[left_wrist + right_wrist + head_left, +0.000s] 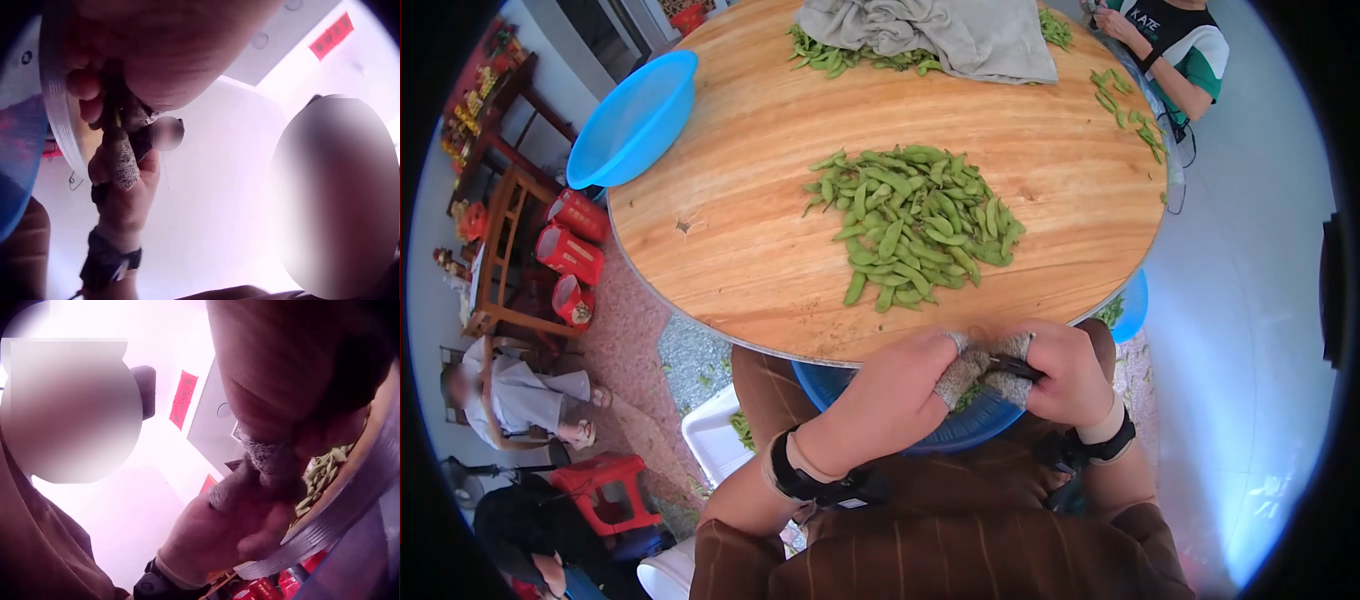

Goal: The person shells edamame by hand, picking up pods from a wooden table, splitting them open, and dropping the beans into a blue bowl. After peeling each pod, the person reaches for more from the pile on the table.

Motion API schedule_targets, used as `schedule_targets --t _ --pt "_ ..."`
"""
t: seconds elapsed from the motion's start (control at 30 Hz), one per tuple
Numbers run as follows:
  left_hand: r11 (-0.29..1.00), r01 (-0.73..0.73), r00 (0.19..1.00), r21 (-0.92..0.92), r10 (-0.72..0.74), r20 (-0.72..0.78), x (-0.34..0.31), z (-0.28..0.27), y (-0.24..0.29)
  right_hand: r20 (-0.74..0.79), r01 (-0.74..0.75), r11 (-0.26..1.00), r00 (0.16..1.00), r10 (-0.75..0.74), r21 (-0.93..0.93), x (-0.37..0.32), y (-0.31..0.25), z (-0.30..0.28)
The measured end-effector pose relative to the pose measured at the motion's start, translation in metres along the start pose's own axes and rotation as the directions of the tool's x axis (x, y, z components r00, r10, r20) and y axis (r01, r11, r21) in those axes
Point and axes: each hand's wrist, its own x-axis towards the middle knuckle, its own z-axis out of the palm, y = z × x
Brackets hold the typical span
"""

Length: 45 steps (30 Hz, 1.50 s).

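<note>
Over the blue basin [960,437] at the table's near edge, my two hands meet, grey knitted covers on some fingers. The right hand [1068,375] grips a small black tool [1017,367], its fingers curled. Against it, the left hand [885,400] has curled fingers; in the left wrist view a sliver of green pod [117,119] shows between the covered fingertips, mostly hidden. Just beyond the hands, a heap of green pods [920,225] lies on the round wooden table [730,230].
A blue bowl [635,120] stands at the table's left edge. Grey cloth [945,35] covers more pods at the back. Another person [1190,60] is at the far right, beside scattered pods [1112,95]. A white tray [715,435] lies below left.
</note>
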Motion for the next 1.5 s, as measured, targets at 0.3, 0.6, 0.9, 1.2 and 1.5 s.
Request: schedule_targets --t 0.3,0.6,0.9,1.2,1.5 --pt "0.618 0.510 0.860 -0.598 -0.376 0.345 -0.012 0.000 0.005 0.118 -0.339 0.815 0.939 0.323 0.469 -0.014 -0.011 0.014" --pt "0.888 0.229 0.973 -0.399 -0.206 0.102 -0.015 0.013 0.005 0.162 -0.312 0.856 0.950 0.268 0.413 -0.013 -0.019 0.007" --pt "0.982 0.141 0.989 -0.129 -0.147 -0.035 -0.020 0.015 0.010 0.457 -0.545 0.338 0.835 0.307 0.767 -0.020 -0.015 0.007" --pt "0.992 0.094 0.991 0.090 -0.085 -0.099 -0.025 0.023 0.011 0.460 -0.542 0.304 0.835 0.302 0.784 -0.021 -0.018 0.008" --pt "0.569 0.497 0.867 -0.656 -0.357 0.347 -0.032 0.017 0.008 0.455 -0.536 0.397 0.844 0.284 0.745 -0.028 -0.007 0.021"
